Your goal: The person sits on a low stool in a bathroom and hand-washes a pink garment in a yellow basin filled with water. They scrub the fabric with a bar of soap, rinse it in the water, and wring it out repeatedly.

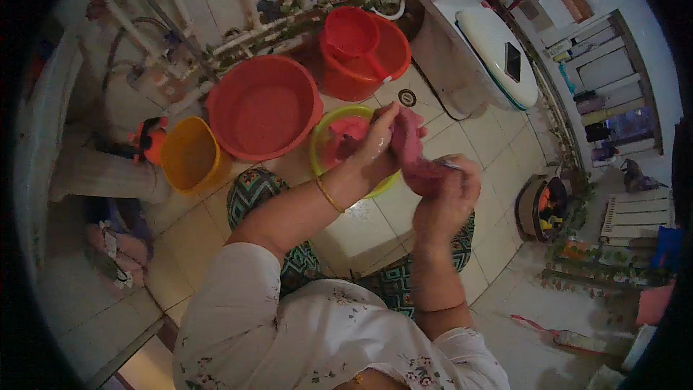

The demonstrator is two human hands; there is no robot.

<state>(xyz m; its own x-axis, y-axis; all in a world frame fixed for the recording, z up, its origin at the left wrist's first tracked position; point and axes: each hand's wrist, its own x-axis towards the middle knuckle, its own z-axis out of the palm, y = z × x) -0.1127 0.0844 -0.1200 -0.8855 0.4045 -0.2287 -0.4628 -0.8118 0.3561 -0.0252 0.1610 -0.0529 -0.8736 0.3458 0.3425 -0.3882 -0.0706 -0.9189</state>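
A wet pink cloth (407,141) is stretched between my two hands above the floor. My left hand (383,132) grips its upper end, and the skin looks wet. My right hand (450,189), blurred, is closed around the lower end, where the cloth bunches and darkens. Below and to the left of the cloth sits a yellow-green basin (315,146). Inside it lies more pink cloth (346,132) with a dark patch; my left forearm hides part of the basin.
Beyond the basin stand a large red tub (262,114) and a red bucket (346,81) with a red dipper (352,32). A yellow bucket (189,157) is at left. A floor drain (407,98) lies near the toilet (498,59). A waste bin (533,208) stands at right.
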